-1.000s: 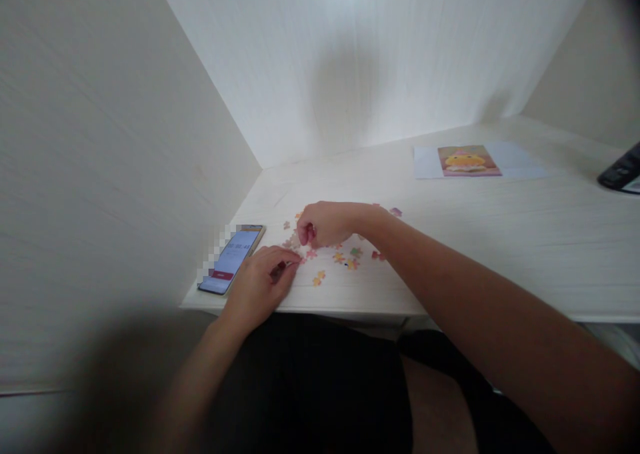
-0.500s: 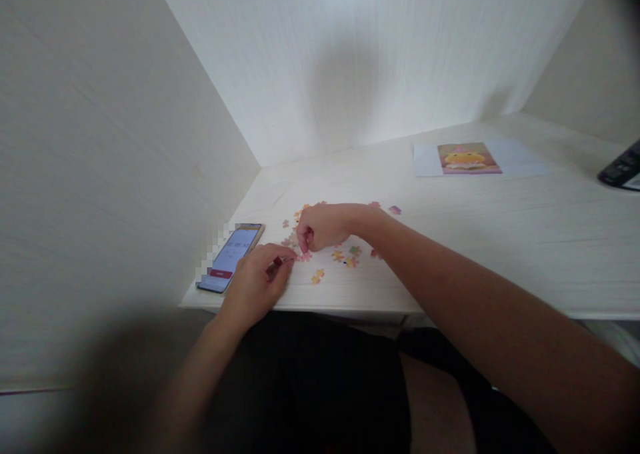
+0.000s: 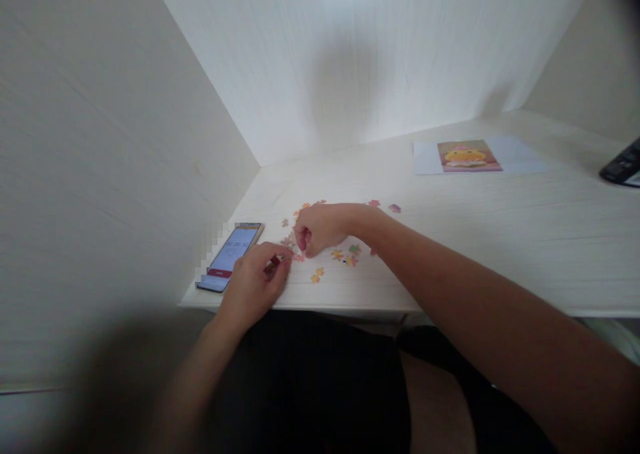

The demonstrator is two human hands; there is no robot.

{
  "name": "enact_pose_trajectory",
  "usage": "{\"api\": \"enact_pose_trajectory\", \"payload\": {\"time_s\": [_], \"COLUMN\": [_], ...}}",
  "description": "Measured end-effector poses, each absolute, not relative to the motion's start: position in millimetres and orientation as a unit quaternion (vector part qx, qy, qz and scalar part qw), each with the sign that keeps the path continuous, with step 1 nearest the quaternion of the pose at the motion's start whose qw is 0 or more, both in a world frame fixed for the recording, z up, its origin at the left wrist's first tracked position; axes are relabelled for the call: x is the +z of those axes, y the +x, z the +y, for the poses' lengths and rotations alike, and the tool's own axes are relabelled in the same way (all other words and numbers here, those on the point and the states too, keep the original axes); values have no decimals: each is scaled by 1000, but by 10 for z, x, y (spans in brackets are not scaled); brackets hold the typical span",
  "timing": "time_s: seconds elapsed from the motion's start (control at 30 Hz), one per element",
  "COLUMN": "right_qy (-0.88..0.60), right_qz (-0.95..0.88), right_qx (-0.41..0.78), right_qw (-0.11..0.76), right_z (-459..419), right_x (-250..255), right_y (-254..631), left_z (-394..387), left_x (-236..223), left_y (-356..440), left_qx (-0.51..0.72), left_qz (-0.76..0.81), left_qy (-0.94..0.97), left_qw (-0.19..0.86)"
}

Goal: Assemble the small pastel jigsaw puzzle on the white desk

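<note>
Left hand [image 3: 257, 281]: pinching a puzzle piece [image 3: 278, 261] near the bench edge [image 3: 320, 302]; it could slip off.
Right hand [image 3: 320, 229]: curled, grip unclear; may scatter the loose pieces [image 3: 345, 257].

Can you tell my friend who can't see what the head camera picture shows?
Two bare hands, left hand and right hand, meet over small colourful puzzle pieces scattered on a pale desk. A phone lies left; a duck picture lies farther back.

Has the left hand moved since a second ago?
Yes, slightly. The left hand has drawn back toward the phone, its fingers pinching a small puzzle piece.
</note>
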State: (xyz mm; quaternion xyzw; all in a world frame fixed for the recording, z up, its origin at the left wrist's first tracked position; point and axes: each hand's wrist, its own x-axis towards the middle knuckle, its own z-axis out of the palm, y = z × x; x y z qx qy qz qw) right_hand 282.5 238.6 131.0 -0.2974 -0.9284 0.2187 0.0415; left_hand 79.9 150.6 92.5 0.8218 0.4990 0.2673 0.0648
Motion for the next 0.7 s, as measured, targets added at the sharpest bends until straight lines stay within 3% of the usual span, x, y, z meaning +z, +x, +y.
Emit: {"api": "enact_pose_trajectory", "payload": {"time_s": [0.7], "right_qy": [-279], "right_qz": [-930], "right_qx": [228], "right_qw": [73], "right_z": [2413], "right_x": [1246], "right_y": [2798], "left_z": [1528], "left_x": [930], "left_y": [807], "left_qx": [261], "left_qz": [459], "left_qy": [847], "left_qw": [59]}}
